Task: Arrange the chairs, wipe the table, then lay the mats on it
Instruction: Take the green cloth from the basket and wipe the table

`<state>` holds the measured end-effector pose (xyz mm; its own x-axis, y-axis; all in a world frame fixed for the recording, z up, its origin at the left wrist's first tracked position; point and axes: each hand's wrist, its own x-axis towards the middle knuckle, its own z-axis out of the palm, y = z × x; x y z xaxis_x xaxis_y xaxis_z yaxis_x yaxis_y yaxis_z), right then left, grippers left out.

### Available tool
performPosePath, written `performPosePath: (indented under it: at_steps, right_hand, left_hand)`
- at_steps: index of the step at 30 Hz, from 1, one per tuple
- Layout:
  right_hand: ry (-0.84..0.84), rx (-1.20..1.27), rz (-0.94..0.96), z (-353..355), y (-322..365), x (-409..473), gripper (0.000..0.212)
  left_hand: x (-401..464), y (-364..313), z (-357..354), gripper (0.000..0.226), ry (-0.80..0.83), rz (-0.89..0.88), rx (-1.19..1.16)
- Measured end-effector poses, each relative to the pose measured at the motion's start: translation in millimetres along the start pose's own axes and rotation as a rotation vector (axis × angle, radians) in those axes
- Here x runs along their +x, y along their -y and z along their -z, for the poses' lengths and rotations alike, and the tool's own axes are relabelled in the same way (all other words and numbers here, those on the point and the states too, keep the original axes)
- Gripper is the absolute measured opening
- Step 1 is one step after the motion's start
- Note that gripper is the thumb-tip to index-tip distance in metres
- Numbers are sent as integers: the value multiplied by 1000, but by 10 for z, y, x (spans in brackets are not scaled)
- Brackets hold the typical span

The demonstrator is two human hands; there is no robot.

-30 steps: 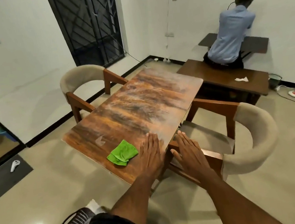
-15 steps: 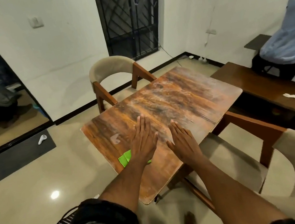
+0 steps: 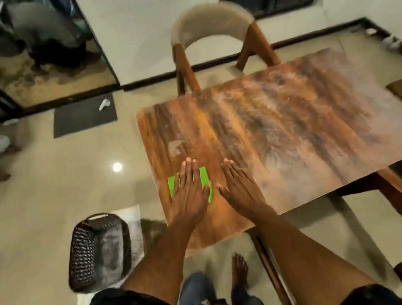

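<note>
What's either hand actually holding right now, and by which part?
Nothing is gripped. The left hand lies flat, fingers straight, over the middle of the green cloth on the table. The right hand lies flat over bare tabletop.

Table (image 3: 281,125) surface beyond both hands lies open to the far edge. Left hand (image 3: 190,192) covers the green cloth (image 3: 204,177) at the near-left corner. Chair (image 3: 214,36) bounds the far side (back upright); basket (image 3: 97,249) occupies the floor left.

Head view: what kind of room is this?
Probably a home dining area: a wooden table with an upholstered chair tucked at its far side, tiled floor, and a green cloth under the left hand.
</note>
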<state>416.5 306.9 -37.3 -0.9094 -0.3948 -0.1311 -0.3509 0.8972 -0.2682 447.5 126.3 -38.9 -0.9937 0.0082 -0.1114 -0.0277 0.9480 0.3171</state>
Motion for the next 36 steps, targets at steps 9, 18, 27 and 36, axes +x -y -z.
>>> performPosePath:
  at_steps: [9,18,27,36]
  right_hand:
    - [266,123,103,-1257,435,442,68]
    - [30,-6,12,-2110,539,1176,68]
    - [-52,-122,159,-2329,704,1782,63]
    - [-129,-60,66,-2171,588,3341,73]
  left_hand:
    - [-695,705,-1040,81,151,366,21]
    - [-261,1165,-1666,69,-26,453,-85]
    - [-229,1141,-2055,68,-150,487,-264]
    - [-237,1176,-2046,62,-256,477,-415]
